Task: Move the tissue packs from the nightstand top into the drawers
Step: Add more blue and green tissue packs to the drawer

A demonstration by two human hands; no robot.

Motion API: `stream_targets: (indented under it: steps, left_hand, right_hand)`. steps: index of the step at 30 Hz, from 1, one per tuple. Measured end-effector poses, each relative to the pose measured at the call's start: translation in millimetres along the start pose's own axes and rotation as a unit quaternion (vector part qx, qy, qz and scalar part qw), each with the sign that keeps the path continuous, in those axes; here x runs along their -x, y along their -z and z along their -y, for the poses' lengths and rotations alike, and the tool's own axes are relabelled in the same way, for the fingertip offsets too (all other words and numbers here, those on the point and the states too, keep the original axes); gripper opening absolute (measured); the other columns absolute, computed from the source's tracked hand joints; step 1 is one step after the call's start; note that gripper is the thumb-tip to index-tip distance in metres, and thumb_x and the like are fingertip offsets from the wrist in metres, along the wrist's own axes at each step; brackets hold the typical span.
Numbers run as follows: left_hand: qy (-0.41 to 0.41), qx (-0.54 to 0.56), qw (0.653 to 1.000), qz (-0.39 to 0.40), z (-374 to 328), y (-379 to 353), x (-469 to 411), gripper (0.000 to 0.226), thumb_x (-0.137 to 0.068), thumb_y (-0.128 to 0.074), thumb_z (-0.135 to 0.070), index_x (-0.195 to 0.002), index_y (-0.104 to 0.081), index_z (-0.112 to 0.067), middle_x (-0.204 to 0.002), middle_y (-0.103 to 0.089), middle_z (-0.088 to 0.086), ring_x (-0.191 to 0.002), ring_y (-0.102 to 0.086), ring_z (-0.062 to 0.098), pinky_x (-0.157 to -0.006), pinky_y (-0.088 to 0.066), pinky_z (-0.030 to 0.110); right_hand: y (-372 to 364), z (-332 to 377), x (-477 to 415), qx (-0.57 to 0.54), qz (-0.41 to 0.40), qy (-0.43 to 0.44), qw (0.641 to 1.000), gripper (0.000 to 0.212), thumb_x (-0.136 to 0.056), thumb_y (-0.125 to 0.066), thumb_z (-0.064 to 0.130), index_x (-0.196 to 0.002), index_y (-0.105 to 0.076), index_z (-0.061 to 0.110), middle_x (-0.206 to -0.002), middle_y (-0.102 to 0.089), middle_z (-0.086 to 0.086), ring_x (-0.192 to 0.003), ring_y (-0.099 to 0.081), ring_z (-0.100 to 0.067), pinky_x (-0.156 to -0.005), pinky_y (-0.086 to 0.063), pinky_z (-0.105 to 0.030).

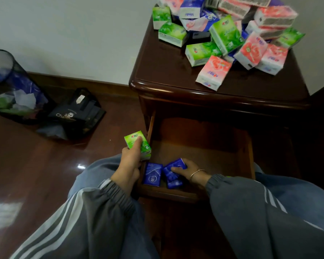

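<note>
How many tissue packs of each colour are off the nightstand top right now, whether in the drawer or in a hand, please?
Green: 1, the green pack in the left hand.
Blue: 2 in the drawer: loose blue pack, and gripped blue pack in the right hand.
Total: 3

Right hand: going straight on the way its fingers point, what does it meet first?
The right hand, gripping a tilted blue pack, points left along the drawer front. First in line: the second blue pack lying beside it, seemingly almost touching, though depth is unclear. Then the drawer's left wall.
</note>
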State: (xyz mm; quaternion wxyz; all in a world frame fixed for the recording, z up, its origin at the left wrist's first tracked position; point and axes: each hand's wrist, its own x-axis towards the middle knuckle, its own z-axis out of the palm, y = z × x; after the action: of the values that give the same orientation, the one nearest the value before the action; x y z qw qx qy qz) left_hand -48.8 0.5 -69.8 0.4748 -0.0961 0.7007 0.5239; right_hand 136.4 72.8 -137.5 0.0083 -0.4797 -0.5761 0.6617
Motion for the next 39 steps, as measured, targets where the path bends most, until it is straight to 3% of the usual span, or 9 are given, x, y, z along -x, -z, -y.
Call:
stream_targets:
  steps: [9, 14, 18, 21, 25, 30, 33, 35, 39]
  left_hand:
    - [0.005, -0.003, 1.0, 0.005, -1.5, -1.6, 3.5, 0.056, -0.089, -0.06, -0.042, -0.131, -0.044, -0.009, -0.107, -0.066, 0.01, -0.084, -0.066, 0.018, -0.054, -0.046, 0.025]
    - [0.007, -0.013, 1.0, 0.005, -2.1, -1.0, 4.3, 0.058, -0.089, -0.06, -0.043, -0.133, -0.044, -0.009, -0.11, -0.065, 0.01, -0.09, -0.065, 0.02, -0.058, -0.047, 0.027]
    - [0.005, -0.015, 1.0, 0.007, -2.4, -1.1, 5.5, 0.057, -0.089, -0.059, -0.043, -0.133, -0.044, -0.009, -0.111, -0.065, 0.011, -0.09, -0.066, 0.021, -0.058, -0.048, 0.027]
    - [0.008, -0.016, 1.0, 0.009, -2.8, -1.5, 6.4, 0.057, -0.09, -0.059, -0.043, -0.133, -0.044, -0.009, -0.11, -0.065, 0.011, -0.088, -0.066, 0.02, -0.056, -0.046, 0.026]
    - [0.009, -0.022, 1.0, 0.007, -3.0, -2.5, 6.1, 0.056, -0.09, -0.058, -0.043, -0.133, -0.043, -0.01, -0.108, -0.065, 0.009, -0.085, -0.065, 0.018, -0.054, -0.045, 0.025]
    - [0.009, -0.027, 1.0, 0.004, -2.2, -2.6, 5.1, 0.059, -0.089, -0.059, -0.044, -0.135, -0.041, -0.012, -0.108, -0.064, 0.008, -0.087, -0.064, 0.018, -0.055, -0.044, 0.026]
    - [0.009, -0.027, 1.0, 0.001, -1.2, -3.3, 5.1, 0.06, -0.089, -0.059, -0.045, -0.136, -0.04, -0.013, -0.104, -0.063, 0.006, -0.085, -0.063, 0.017, -0.056, -0.044, 0.027]
    - [0.007, -0.025, 1.0, 0.003, -0.8, -4.0, 4.9, 0.06, -0.089, -0.059, -0.045, -0.136, -0.039, -0.013, -0.104, -0.063, 0.007, -0.087, -0.063, 0.018, -0.059, -0.047, 0.028]
    - [0.002, -0.018, 1.0, 0.008, -3.0, -4.8, 5.1, 0.059, -0.089, -0.059, -0.044, -0.135, -0.04, -0.013, -0.109, -0.063, 0.008, -0.088, -0.064, 0.018, -0.059, -0.047, 0.027]
  right_hand:
    - [37.7, 4.7, 0.2, 0.097, -0.01, -0.032, 0.995, 0.035, -0.074, -0.077, 0.026, -0.1, -0.056, 0.014, -0.091, -0.064, 0.001, -0.083, -0.06, -0.014, -0.068, -0.046, -0.022]
    - [27.1, 18.5, -8.3, 0.225, 0.084, 0.008, 0.971, 0.034, -0.078, -0.073, 0.025, -0.108, -0.063, 0.012, -0.107, -0.066, -0.008, -0.1, -0.061, -0.024, -0.086, -0.048, -0.033]
    - [9.1, 15.2, -19.4, 0.359, 0.052, 0.046, 0.931, 0.061, -0.077, -0.073, 0.034, -0.13, -0.051, 0.012, -0.127, -0.054, -0.01, -0.116, -0.052, -0.025, -0.096, -0.041, -0.03]
    - [1.1, 5.0, -21.6, 0.337, -0.009, 0.037, 0.941, 0.068, -0.074, -0.075, 0.039, -0.131, -0.048, 0.012, -0.128, -0.056, -0.009, -0.115, -0.054, -0.024, -0.098, -0.044, -0.034]
    - [0.5, -3.3, -16.4, 0.298, 0.003, 0.026, 0.954, 0.048, -0.079, -0.071, 0.036, -0.118, -0.059, 0.012, -0.113, -0.065, -0.01, -0.102, -0.062, -0.025, -0.087, -0.049, -0.032]
    - [2.7, -6.6, -11.0, 0.331, 0.06, 0.013, 0.942, 0.072, -0.086, -0.064, 0.024, -0.147, -0.026, 0.015, -0.141, -0.046, -0.01, -0.123, -0.05, -0.024, -0.1, -0.04, -0.028]
    - [4.5, -2.9, -6.8, 0.159, 0.033, -0.048, 0.986, 0.085, -0.08, -0.07, 0.009, -0.148, -0.018, 0.014, -0.147, -0.039, -0.008, -0.124, -0.048, -0.026, -0.096, -0.045, -0.03]
    - [3.3, -0.6, -3.9, 0.057, -0.006, -0.1, 0.993, 0.073, -0.078, -0.071, 0.007, -0.14, -0.032, 0.011, -0.138, -0.047, -0.01, -0.112, -0.056, -0.027, -0.084, -0.054, -0.037]
    - [-8.0, 5.2, 1.0, 0.144, -0.022, -0.153, 0.977, 0.03, -0.085, -0.066, 0.023, -0.11, -0.06, 0.009, -0.103, -0.067, -0.011, -0.085, -0.063, -0.024, -0.059, -0.053, -0.031]
